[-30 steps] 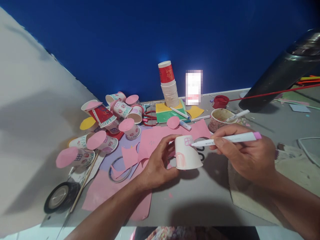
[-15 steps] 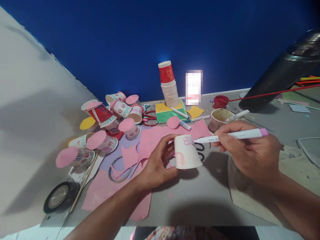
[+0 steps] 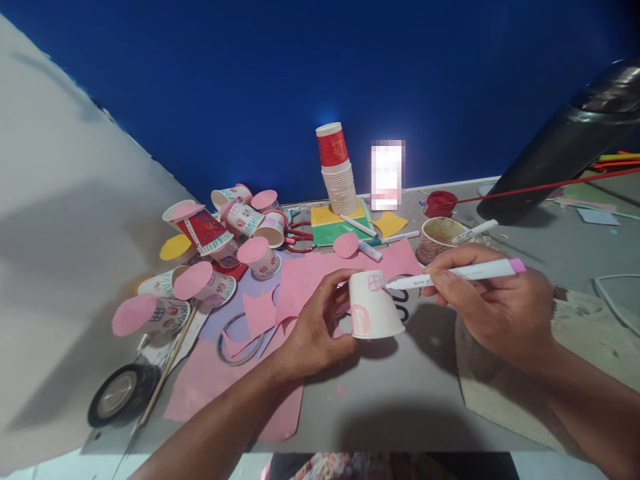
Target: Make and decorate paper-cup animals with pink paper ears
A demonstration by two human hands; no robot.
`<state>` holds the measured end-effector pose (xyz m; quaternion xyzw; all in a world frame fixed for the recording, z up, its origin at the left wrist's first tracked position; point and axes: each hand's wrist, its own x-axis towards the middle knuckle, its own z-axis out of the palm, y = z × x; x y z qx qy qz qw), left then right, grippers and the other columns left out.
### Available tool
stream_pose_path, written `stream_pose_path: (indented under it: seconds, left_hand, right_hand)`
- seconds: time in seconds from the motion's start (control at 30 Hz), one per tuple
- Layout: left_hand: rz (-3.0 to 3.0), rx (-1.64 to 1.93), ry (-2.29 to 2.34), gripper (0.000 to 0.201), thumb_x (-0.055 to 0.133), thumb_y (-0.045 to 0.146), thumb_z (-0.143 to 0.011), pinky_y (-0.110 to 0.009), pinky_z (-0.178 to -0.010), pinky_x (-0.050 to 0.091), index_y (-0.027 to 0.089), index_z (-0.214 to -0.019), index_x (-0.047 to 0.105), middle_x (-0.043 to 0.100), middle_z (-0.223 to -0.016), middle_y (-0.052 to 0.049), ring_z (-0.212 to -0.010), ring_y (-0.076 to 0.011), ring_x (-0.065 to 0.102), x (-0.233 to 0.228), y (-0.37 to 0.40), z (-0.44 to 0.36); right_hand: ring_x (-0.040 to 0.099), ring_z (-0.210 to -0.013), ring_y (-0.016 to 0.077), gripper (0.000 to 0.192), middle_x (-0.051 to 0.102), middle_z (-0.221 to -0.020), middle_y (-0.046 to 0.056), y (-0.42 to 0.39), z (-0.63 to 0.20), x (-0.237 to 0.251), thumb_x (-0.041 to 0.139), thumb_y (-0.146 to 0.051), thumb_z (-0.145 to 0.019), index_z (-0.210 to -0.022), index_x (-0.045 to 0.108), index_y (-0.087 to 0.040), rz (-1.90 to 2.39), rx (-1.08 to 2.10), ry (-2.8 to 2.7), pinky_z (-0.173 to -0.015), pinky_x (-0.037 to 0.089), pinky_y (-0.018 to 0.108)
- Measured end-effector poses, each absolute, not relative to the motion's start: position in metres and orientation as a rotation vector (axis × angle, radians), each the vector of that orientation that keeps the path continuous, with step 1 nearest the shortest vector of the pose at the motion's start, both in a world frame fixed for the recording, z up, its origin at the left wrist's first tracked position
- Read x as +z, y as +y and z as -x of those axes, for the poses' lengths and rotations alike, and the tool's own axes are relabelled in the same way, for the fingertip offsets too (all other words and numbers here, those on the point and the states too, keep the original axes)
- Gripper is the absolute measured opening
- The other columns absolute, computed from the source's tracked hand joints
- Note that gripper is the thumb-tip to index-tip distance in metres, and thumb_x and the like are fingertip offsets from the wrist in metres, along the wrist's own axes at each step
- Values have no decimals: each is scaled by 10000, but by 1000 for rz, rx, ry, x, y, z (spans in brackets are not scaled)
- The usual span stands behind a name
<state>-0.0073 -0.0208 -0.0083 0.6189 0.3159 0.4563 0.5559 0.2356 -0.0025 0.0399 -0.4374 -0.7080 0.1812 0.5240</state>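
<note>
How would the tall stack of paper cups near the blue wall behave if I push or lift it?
The stack would probably tip rather easily, being tall, narrow and apparently leaning. It is likely light for its size, since the cups look like paper. The closely spaced rims suggest nesting, so the cups might separate if lifted by the top.

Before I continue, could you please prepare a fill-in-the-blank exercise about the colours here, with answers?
The left grip holds a paper cup whose background is ____.
The right grip holds a white marker with a ____ end.
The top cup of the stack has a ____ band.
The wall behind that stack is ____.
Missing words: white; pink; red; blue.
</note>
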Motion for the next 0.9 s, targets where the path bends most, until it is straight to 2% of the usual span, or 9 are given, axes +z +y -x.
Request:
stream_pose_path:
  seconds: [0.17,0.33,0.4,0.47,0.6,0.73,0.9]
  left_hand:
    - [-1517,1084,749,754,738,14,-725,-436,-1153,478,264,-1393,495,593,-1432,-110,-1355,-289,588,-8,-19,7]
    - [-1546,1087,756,770,718,-12,-720,-429,-1144,490,279,-1397,495,584,-1429,-96,-1346,-281,587,-8,-19,7]
    - [-1516,1090,749,769,733,-1,-733,-444,-1145,489,291,-1400,487,582,-1425,-89,-1337,-277,592,-9,-19,8]
    - [-1461,1094,754,761,791,44,-738,-465,-1144,489,299,-1388,488,580,-1426,-85,-1334,-281,594,-11,-19,8]
    - [-1312,1114,815,797,932,180,-680,-483,-1141,484,286,-1335,492,563,-1445,-95,-1366,-302,571,-14,-17,8]
    - [-1210,1171,887,884,1002,316,-610,-500,-1136,477,272,-1317,473,557,-1447,-118,-1371,-323,567,-15,-17,7]
    - [-1232,1166,805,880,1000,377,-621,-484,-1122,484,293,-1310,459,586,-1414,-103,-1336,-305,597,-18,-19,5]
  right_hand:
    - [676,-578,128,143,720,-684,-52,-1,-235,38,679,-203,-920,-803,726,-271,1026,439,-1630,-530,518,249]
    - [621,-516,105,127,751,-731,-50,-1,-233,35,643,-241,-981,-1045,746,-278,991,542,-1564,-499,512,241]
    - [610,-513,100,144,757,-739,-48,-1,-233,35,632,-236,-992,-1084,737,-272,988,534,-1580,-517,514,240]
    - [630,-538,100,140,761,-745,-47,-2,-234,36,631,-230,-994,-1084,731,-268,994,508,-1629,-554,531,234]
    - [736,-720,139,64,792,-845,-8,-1,-235,39,700,-257,-944,-1005,718,-247,974,353,-1848,-677,581,235]
    - [727,-638,139,136,792,-822,-10,0,-233,35,740,-256,-916,-1038,684,-236,904,264,-2013,-641,579,239]
    - [765,-742,181,126,804,-881,4,0,-228,26,720,-198,-913,-1020,707,-263,975,142,-1941,-707,597,274]
